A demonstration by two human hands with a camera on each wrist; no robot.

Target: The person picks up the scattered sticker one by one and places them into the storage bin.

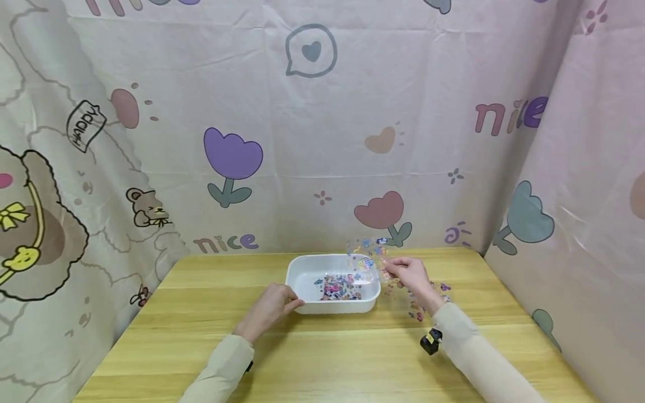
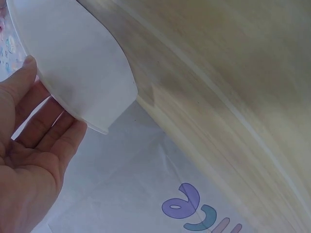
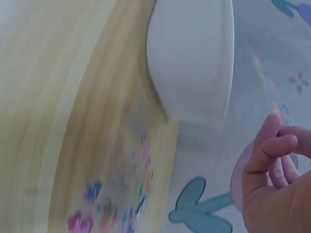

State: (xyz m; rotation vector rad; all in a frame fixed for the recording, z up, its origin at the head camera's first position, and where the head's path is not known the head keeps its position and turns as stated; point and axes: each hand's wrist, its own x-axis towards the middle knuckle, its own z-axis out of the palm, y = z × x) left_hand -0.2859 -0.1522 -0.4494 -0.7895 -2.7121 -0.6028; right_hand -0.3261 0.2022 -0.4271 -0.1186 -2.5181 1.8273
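Observation:
A white rectangular plastic tub [image 1: 332, 308] stands near the back of the wooden table. My left hand [image 1: 272, 305] holds its left front corner; in the left wrist view the thumb lies over the rim and the fingers sit against the outer wall [image 2: 82, 63]. Colourful clear sticker sheets [image 1: 340, 286] lie on the tub's floor. Above the tub's right side, my right hand [image 1: 410, 277] pinches a transparent sticker sheet [image 1: 364, 260] by its right edge between thumb and fingers. That sheet appears nearly edge-on in the right wrist view [image 3: 277, 97].
More clear stickers [image 1: 418, 310] lie on the table right of the tub, partly hidden under the right forearm. A small black device [image 1: 430, 341] is at the right wrist. A printed curtain [image 1: 312, 140] hangs behind the table [image 1: 327, 358] and along both sides.

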